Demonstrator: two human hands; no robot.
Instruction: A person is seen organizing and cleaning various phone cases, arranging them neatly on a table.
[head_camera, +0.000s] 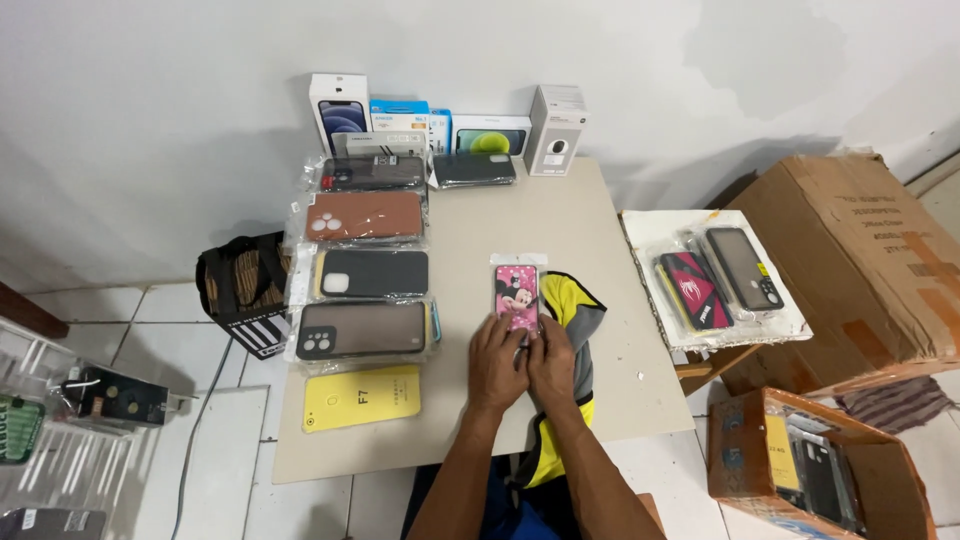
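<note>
Both hands grip the near end of the pink cartoon phone case (517, 296): left hand (496, 362) and right hand (551, 362) side by side, fingers closed on it. The case's long axis points toward the table's (560, 225) far edge, directly beyond both hands, right of centre.

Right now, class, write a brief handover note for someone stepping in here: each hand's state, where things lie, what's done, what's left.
Left hand and right hand: both hold the lower end of the pink case, flat on the table.
Yellow-grey cloth lies under the right hand.
Done: a column of packaged cases along the table's left, yellow case nearest.
Left: the pink case is not in the column; more cases sit in the box.
</note>
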